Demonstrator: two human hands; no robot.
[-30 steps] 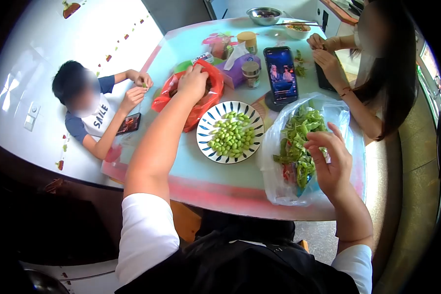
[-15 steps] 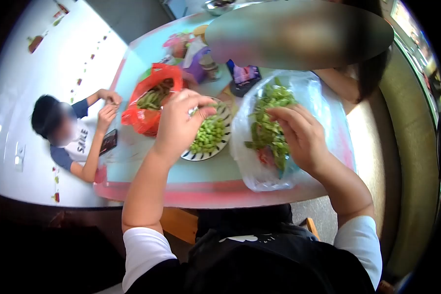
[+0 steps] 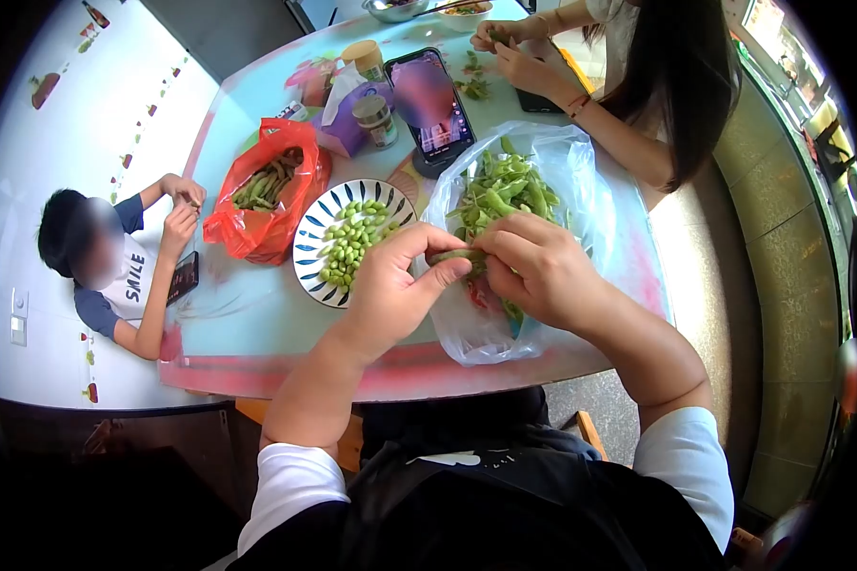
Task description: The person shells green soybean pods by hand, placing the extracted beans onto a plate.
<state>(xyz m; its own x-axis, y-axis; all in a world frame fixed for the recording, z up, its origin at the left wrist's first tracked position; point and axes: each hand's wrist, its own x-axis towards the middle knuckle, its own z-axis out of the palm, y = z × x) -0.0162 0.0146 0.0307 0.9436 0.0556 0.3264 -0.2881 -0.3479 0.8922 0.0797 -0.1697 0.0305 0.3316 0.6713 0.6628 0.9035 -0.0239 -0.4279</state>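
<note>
A green bean pod (image 3: 455, 256) is pinched between my left hand (image 3: 400, 284) and my right hand (image 3: 540, 270), whose fingertips meet at its right end. Beneath my hands lies a clear plastic bag (image 3: 588, 205) with green pods and husks (image 3: 505, 190) in it. Shelled green beans (image 3: 354, 243) rest on a striped white plate (image 3: 309, 229), just beyond my left hand. Further left, an open red bag (image 3: 300, 205) holds unshelled pods (image 3: 269, 183).
A phone (image 3: 433, 109) leans upright behind the clear bag, beside a jar (image 3: 375, 121) and a purple tissue box (image 3: 343, 135). One person (image 3: 124, 266) sits at the left, another (image 3: 638, 105) at the back right, both handling small items. Bowls (image 3: 465, 13) stand at the far edge.
My left hand has left the red bag and come right, over to my right hand, with a pod in its fingers. My right hand has closed on the pod. The view has shifted.
</note>
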